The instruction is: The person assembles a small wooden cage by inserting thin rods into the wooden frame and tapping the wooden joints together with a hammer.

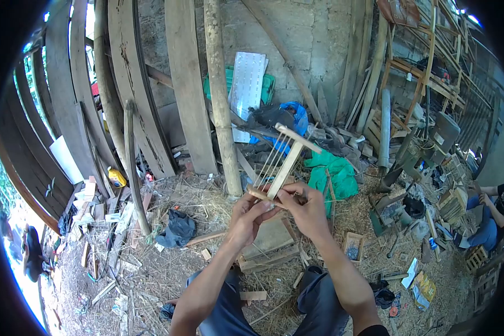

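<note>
Both hands hold up a small wooden frame (286, 167) in front of me. A wide middle slat joins its two end bars, and several thin rods run along the left side of the slat. My left hand (248, 219) is closed on the lower end bar, thumb and fingers pinching it from the left. From the right, my right hand (306, 208) grips the same bar close to the foot of the slat. The frame tilts, with its upper bar (298, 138) farther away and to the right. Parts of the fingertips are hidden behind the wood.
Below the hands stands a low wooden block (270, 243). Wood scraps and shavings litter the ground. Black plastic (179, 228) lies left, green plastic (335, 175) beyond my right hand, and a small wooden box (353, 246) to the right. Another person (487, 215) sits at far right.
</note>
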Action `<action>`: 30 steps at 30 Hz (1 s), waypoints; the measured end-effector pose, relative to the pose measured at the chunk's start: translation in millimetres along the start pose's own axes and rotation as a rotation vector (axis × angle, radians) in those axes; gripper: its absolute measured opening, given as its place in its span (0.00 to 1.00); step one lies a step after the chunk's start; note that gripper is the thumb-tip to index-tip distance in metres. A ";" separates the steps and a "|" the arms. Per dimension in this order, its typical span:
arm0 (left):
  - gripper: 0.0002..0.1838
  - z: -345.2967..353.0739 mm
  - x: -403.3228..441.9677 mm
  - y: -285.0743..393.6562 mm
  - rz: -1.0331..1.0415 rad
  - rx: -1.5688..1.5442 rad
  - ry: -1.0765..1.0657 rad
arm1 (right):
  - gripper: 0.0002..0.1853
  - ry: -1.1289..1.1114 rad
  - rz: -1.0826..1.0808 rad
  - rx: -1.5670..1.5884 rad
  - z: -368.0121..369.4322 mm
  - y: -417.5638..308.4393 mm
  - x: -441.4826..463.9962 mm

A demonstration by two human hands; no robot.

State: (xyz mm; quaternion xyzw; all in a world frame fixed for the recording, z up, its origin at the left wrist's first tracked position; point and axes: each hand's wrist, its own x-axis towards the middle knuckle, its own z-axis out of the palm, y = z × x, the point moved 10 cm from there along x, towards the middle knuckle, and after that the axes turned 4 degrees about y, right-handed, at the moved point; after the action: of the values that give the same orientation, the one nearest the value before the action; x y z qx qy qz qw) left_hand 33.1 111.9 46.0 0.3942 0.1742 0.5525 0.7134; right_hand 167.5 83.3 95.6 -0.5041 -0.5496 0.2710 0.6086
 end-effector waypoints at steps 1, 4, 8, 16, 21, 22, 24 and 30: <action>0.12 -10.0 2.7 -6.2 -0.012 0.048 0.038 | 0.08 -0.012 -0.086 -0.081 1.1 -9.7 -0.9; 0.13 -9.6 4.7 -2.1 -0.018 0.026 0.051 | 0.08 0.039 -0.290 -0.186 -1.7 -28.8 -3.3; 0.13 -5.5 3.8 -2.0 -0.053 -0.056 0.042 | 0.15 0.229 -0.117 -0.012 -38.1 -20.5 5.5; 0.22 -2.6 -1.2 -13.7 -0.135 0.262 -0.049 | 0.25 0.312 -0.326 0.039 -71.1 -27.3 16.1; 0.20 -15.8 5.5 2.9 0.013 0.466 0.043 | 0.18 0.233 -0.108 -0.054 -58.8 -7.3 14.9; 0.20 -17.7 5.8 2.8 0.009 0.465 0.045 | 0.18 0.232 -0.104 -0.055 -57.0 -9.8 13.8; 0.20 -16.9 5.1 11.6 0.070 0.430 0.052 | 0.17 0.210 -0.105 0.014 -53.1 -13.9 11.7; 0.21 -12.5 5.2 29.8 0.206 0.525 0.025 | 0.18 0.162 0.027 0.014 -49.4 -5.2 11.5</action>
State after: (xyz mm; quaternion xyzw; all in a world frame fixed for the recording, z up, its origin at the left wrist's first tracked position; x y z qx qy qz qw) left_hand 6.8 123.6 61.5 0.5745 0.2790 0.5630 0.5246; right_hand 215.7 76.1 110.4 -0.5274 -0.4900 0.2412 0.6508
